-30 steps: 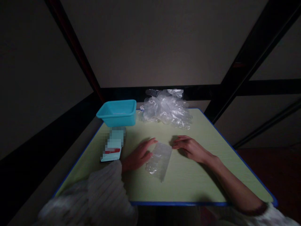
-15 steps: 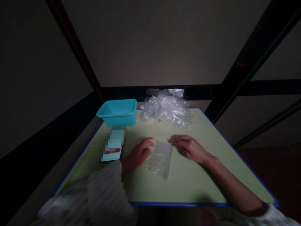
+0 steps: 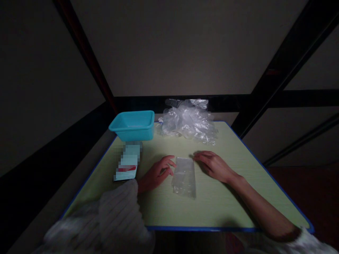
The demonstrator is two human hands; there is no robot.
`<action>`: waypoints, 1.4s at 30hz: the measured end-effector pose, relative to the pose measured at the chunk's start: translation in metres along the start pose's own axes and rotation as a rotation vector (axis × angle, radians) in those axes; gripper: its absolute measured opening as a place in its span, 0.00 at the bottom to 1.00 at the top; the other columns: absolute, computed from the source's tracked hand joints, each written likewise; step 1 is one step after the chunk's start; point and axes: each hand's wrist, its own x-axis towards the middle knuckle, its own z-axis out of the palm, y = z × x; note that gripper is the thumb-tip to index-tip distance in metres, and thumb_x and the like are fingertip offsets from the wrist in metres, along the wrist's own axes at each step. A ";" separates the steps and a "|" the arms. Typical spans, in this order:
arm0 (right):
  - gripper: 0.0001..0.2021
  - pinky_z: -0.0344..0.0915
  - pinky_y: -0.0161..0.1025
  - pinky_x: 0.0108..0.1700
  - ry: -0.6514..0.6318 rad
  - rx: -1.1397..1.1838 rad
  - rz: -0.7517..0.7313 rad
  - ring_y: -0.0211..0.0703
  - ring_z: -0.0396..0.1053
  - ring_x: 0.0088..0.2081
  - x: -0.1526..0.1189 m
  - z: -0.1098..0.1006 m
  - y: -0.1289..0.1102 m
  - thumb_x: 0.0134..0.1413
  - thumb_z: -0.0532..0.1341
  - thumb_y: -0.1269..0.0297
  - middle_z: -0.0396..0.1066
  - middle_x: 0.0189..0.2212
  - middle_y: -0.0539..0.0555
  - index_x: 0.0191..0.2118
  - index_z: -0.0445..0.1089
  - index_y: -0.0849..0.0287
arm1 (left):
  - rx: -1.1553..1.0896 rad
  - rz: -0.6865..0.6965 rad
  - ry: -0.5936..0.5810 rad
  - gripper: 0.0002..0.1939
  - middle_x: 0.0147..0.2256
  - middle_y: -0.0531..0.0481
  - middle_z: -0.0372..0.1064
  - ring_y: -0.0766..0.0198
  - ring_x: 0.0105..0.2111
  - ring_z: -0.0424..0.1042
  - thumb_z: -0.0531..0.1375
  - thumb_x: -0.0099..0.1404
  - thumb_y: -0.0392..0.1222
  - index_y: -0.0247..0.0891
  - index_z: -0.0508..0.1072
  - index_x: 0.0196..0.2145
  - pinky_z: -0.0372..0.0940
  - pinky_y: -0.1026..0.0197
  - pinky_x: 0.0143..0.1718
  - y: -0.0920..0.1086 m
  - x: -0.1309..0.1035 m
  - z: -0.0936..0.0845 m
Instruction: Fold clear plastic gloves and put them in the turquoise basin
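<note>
A clear, flat plastic piece [image 3: 184, 178], roughly rectangular, lies on the table between my hands. At its left edge is my left hand [image 3: 158, 173], fingers apart and slightly curled, with nothing held. My right hand [image 3: 213, 165] rests palm down by the upper right corner of the plastic, its fingers close together and the fingertips at or beside that corner. Whether those fingertips pinch the plastic cannot be made out. Farther back sits a crumpled heap of clear plastic [image 3: 189, 121], partly over the table's far edge.
A turquoise basin [image 3: 136, 134] stands at the back left of the pale green, blue-edged table [image 3: 227, 211]. In front of it lies a phone-like device [image 3: 129, 158], its screen blurred. A wall rises behind the table, with dark beams at both sides.
The flat plastic piece has turned, its lower end swinging right, and now lies straighter. My left hand has shifted slightly right; my right fingertips have moved a little up.
</note>
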 end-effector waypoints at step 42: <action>0.09 0.51 0.39 0.35 0.036 0.223 0.574 0.45 0.63 0.34 0.019 0.020 -0.013 0.39 0.65 0.68 0.65 0.28 0.50 0.29 0.64 0.58 | 0.357 -0.010 -0.046 0.12 0.32 0.50 0.73 0.61 0.36 0.70 0.48 0.57 0.29 0.39 0.69 0.31 0.61 0.60 0.44 0.009 0.004 0.002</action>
